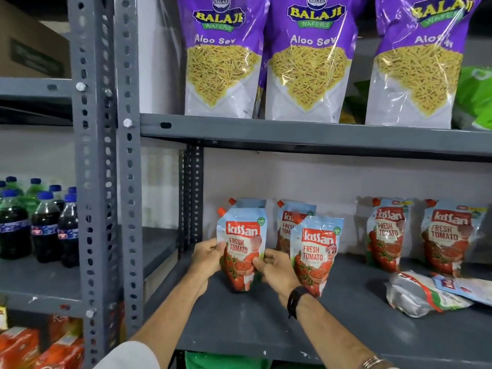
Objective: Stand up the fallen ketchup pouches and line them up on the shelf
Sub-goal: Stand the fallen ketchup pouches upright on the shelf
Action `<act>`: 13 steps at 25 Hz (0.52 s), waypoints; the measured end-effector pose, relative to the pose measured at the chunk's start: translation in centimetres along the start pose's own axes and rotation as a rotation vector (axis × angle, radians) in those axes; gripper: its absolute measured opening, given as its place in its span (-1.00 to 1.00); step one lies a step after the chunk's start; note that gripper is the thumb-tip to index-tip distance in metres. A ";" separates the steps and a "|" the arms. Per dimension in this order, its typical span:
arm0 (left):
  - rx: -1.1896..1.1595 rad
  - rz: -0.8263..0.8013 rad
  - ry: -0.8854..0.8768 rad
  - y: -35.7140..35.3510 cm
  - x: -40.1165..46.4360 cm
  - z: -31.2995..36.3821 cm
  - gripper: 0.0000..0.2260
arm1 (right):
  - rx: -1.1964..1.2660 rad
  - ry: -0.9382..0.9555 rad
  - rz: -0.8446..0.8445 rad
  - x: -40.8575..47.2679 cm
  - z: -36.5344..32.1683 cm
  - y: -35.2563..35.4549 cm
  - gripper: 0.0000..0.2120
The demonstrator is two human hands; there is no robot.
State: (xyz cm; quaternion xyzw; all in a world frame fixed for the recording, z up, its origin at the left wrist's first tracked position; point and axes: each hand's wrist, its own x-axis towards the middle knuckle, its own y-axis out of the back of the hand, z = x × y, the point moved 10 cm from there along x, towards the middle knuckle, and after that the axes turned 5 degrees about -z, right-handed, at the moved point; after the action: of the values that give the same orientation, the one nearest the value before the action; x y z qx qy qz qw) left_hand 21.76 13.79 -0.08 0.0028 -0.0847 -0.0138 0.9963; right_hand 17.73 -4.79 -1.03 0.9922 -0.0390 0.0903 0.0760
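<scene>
We see both bare hands closed on one upright red-and-pale-blue Kissan tomato ketchup pouch with an orange corner spout (241, 243), standing near the left end of the grey metal shelf (253, 328); the left hand (206, 258) presses its left edge with the thumb over the front, while the right hand (275, 267), a black band at its wrist, pinches the lower right edge between thumb and fingers; so each grip is wrapped shut on this pouch; just beside it to the right stands a second upright ketchup pouch (315, 251), its lower part hidden behind the right hand, and behind that one a third pouch (286, 222) leans at the back wall; well apart to the right, two more upright pouches (387, 233) (448, 235) stand side by side against the wall; in front of them a fallen pouch showing its silvery back (418, 294) lies flat on the shelf, with another flat pouch (466, 287) touching it at the frame's edge; on the shelf above we see purple Aloo Sev snack bags (306, 57); on the neighbouring rack to the left stand dark cola bottles with blue caps (45, 225)
</scene>
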 end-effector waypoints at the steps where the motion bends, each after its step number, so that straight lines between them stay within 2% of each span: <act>1: -0.014 -0.012 -0.003 0.0 0.2 0.3 -0.76 | -0.002 0.009 -0.003 0.3 -0.2 0.0 -0.82; 13: 0.006 -0.074 0.049 0.0 1.0 -1.6 -0.79 | -0.012 -0.041 -0.023 1.0 1.8 -0.2 -0.78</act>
State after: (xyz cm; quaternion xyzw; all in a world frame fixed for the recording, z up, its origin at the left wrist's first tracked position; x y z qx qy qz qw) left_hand 22.98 13.72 -1.52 0.0094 -0.0600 -0.0502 0.9969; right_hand 19.06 -4.93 -2.67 0.9938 -0.0297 0.0687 0.0820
